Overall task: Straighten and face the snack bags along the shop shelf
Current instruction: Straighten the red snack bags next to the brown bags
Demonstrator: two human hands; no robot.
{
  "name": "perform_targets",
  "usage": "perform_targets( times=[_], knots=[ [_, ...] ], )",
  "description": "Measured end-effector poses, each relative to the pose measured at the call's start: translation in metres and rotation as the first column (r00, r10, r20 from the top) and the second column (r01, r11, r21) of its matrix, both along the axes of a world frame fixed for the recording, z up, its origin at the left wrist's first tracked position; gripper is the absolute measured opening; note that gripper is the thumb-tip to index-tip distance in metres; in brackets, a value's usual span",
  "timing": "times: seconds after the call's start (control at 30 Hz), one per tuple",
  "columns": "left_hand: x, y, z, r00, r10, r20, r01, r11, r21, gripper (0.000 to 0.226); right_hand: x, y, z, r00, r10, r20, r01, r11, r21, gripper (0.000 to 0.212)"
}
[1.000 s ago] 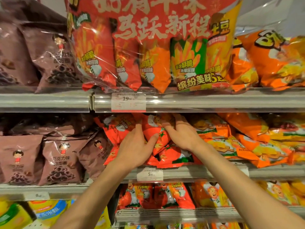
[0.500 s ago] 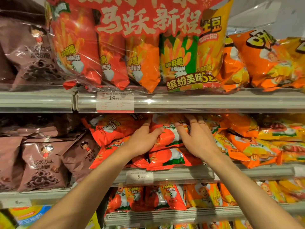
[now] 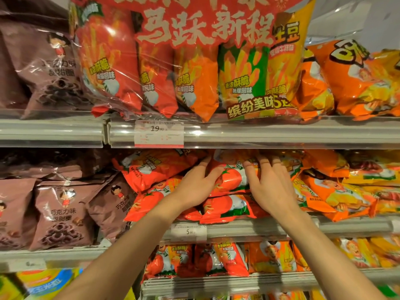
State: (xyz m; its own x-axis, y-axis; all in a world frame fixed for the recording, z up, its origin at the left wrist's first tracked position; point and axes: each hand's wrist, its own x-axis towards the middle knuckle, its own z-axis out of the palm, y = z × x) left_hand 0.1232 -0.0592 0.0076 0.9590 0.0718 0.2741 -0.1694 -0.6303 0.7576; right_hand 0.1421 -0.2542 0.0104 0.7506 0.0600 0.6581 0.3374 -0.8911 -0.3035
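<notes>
Both hands work on the middle shelf (image 3: 281, 227), in the stack of red snack bags (image 3: 229, 180) at its centre. The left hand (image 3: 194, 187) lies against the left side of the upper red bag, fingers extended and slightly spread, thumb pressing the bag's front; it grips nothing. The right hand (image 3: 270, 187) lies against the right side of the same bag, fingers straight and reaching up under the shelf edge above; their tips are blurred. Neither hand closes around the bag: it sits between the two flat palms.

A second red bag (image 3: 225, 207) lies directly beneath, resting on the shelf lip. A tilted red bag (image 3: 155, 167) leans to the left of the stack. Orange bags (image 3: 337, 191) lie piled to the right, brown bags (image 3: 62, 213) stand to the left.

A price tag (image 3: 188, 231) reading 5.90 sits on the shelf rail below the hands. The upper shelf carries a large multipack (image 3: 194, 61) with a tag (image 3: 158, 133) reading 19.90.
</notes>
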Motion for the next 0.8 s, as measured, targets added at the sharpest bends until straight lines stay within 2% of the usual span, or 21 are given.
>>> perform_targets(
  times=[0.2, 0.33, 0.47, 0.57, 0.63, 0.73, 0.8],
  knots=[
    [-0.051, 0.040, 0.008, 0.989, 0.004, 0.150, -0.031, 0.983, 0.183, 0.045, -0.011, 0.001, 0.000, 0.997, 0.046, 0.058, -0.043, 0.998, -0.047, 0.048],
    [-0.078, 0.076, 0.012, 0.959, 0.066, 0.274, -0.142, 0.953, 0.267, 0.032, -0.027, 0.022, 0.004, 0.962, 0.236, 0.135, -0.215, 0.964, -0.154, 0.032],
    [-0.095, 0.114, 0.013, 0.919, 0.155, 0.363, -0.252, 0.938, 0.238, 0.023, -0.039, 0.054, 0.008, 0.901, 0.412, 0.136, -0.380, 0.901, -0.211, 0.022],
    [-0.092, 0.140, 0.009, 0.884, 0.253, 0.393, -0.370, 0.892, 0.259, 0.027, -0.040, 0.085, 0.011, 0.871, 0.491, 0.007, -0.477, 0.849, -0.226, 0.023],
    [-0.084, 0.152, 0.006, 0.878, 0.315, 0.360, -0.422, 0.865, 0.272, 0.034, -0.036, 0.110, 0.012, 0.872, 0.477, -0.110, -0.490, 0.852, -0.186, 0.027],
    [-0.070, 0.159, 0.002, 0.883, 0.390, 0.262, -0.451, 0.861, 0.236, 0.042, -0.022, 0.141, 0.012, 0.898, 0.347, -0.271, -0.385, 0.917, -0.103, 0.045],
    [-0.060, 0.161, 0.001, 0.894, 0.387, 0.227, -0.429, 0.885, 0.180, 0.042, -0.014, 0.153, 0.008, 0.882, 0.273, -0.385, -0.314, 0.948, -0.048, 0.059]
  ],
)
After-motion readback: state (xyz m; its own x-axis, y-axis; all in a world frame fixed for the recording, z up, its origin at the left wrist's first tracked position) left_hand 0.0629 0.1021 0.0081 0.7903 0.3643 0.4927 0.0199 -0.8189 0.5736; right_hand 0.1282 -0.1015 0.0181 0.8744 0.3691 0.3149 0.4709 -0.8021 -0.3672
